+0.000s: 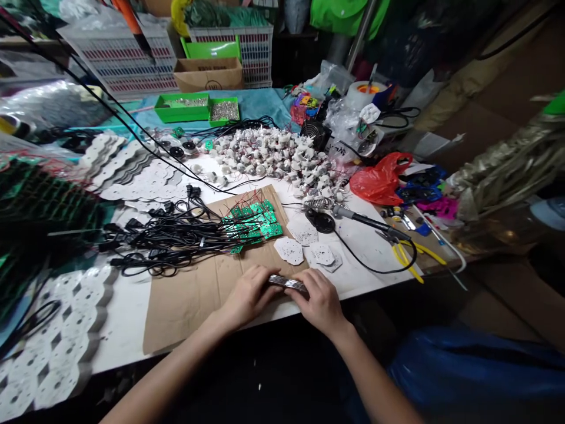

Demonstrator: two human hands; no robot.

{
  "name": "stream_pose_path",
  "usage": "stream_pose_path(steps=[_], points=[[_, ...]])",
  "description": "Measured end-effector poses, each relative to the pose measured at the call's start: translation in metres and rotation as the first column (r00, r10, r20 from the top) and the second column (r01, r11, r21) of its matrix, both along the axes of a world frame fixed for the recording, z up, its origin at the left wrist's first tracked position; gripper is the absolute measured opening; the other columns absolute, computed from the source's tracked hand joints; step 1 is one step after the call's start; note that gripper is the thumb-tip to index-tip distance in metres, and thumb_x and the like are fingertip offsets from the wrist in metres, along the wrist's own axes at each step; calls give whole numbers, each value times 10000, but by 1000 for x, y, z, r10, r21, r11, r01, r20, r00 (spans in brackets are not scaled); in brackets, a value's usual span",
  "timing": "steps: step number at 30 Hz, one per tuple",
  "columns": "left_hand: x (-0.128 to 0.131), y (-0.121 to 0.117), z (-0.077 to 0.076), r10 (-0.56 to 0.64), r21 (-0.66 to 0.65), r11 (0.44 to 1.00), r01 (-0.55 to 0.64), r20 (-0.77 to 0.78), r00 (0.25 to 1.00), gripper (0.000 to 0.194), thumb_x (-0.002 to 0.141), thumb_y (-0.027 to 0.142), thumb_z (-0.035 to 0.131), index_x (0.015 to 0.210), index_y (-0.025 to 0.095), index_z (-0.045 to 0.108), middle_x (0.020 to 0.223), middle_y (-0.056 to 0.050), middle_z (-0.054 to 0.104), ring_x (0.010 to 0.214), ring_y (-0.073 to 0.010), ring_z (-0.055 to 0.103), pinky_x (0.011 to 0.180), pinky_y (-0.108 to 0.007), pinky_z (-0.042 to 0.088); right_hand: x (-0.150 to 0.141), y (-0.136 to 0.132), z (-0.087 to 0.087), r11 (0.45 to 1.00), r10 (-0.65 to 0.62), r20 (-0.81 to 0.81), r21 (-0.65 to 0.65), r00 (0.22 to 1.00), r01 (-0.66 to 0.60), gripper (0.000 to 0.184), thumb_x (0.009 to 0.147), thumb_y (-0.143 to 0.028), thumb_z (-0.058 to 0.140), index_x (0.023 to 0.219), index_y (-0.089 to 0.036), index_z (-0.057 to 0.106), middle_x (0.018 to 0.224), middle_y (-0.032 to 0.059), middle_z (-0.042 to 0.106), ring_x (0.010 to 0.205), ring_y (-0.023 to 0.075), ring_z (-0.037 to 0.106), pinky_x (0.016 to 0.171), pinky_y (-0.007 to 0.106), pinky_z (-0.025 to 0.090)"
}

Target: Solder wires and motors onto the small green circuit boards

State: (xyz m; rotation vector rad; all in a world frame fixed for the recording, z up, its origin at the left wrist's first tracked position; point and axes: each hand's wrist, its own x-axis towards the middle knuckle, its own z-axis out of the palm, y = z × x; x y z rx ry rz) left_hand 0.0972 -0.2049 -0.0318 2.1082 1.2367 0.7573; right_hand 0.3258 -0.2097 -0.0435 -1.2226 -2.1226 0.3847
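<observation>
Head view: looking across white worktable (121, 324) and cardboard sheet (185, 306), past perforated white boards (289, 251) lying loose, to left hand (251, 294) and right hand (321, 301), clamped on opposite ends of thin-plate stack (288, 283) at near edge; seemingly squared already, pointing layered edges upward, with long axis running left to right.

Held stack: a compact pack of thin, flat, silver-grey plates (288, 283), material not clear.
Layers: several, pressed close together, with light and dark lines along the visible edge.
Pack's pose: edge side is seen, long side almost crosswise, one end to between 9 and 10 o'clock, other to between 3 and 4.
Pack's place: at 6 o'clock from the view's centre, between left hand (252, 294) and right hand (320, 299), gripped at both ends.
</observation>
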Motion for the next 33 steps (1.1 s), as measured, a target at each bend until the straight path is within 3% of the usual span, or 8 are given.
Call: stream_pose_path(steps=[10,13,16,19,22,28,31,33], points=[[29,-13,5,298,233,920,-316,112,948,115,986,235,533,961,188,635,776,-39,658,723,-180,583,682,-302,449,-25,-6,22,974,-194,-72,105,978,201,276,1102,-303,446,887,-186,574,807,80,609,775,241,573,703,339,438],[24,-6,23,259,-4,965,-261,162,952,183,978,339,578,971,179,667,792,-35,663,733,-172,578,683,-286,451,-14,-3,37,989,-139,-154,32,978,145,263,1074,-329,515,858,-192,576,782,51,598,758,215,565,691,313,428],[12,1,51,35,-413,909,61,222,974,328,952,485,635,966,160,683,801,-14,647,715,-142,553,628,-236,424,5,-2,59,986,-26,-288,-166,957,-24,316,973,-371,673,741,-201,541,682,-24,517,650,149,497,612,261,371],[8,-1,76,-154,-580,756,302,291,944,422,941,541,627,827,135,646,707,12,551,636,-103,467,555,-206,340,21,-3,83,901,38,-396,-384,917,-203,341,897,-373,718,679,-186,536,631,-49,470,594,107,431,558,236,305],[14,-12,90,-176,-543,763,352,350,920,452,947,534,602,733,137,581,654,18,476,595,-87,412,536,-208,297,27,-9,98,749,70,-540,-527,838,-402,405,879,-431,716,639,-177,511,587,-60,415,542,80,358,505,224,246],[31,-35,91,-99,-547,670,502,605,790,568,799,674,709,659,139,583,606,-5,489,550,-92,416,504,-217,298,4,-33,69,406,-224,-861,-508,456,-760,666,603,-715,889,558,-190,482,484,-71,388,418,59,284,390,203,192],[31,-37,82,53,-657,628,418,572,819,626,719,750,726,657,140,600,573,-4,504,501,-91,408,458,-215,274,-10,-37,52,430,-386,-859,-489,335,-759,662,605,-777,826,590,-205,493,464,-67,400,378,71,294,364,207,211],[28,-36,74,105,-661,706,254,452,886,577,753,698,725,668,139,615,576,-1,514,519,-96,422,472,-209,286,-10,-32,54,457,-302,-838,-545,454,-702,551,721,-652,793,608,-205,492,476,-70,393,387,69,278,371,206,202]])
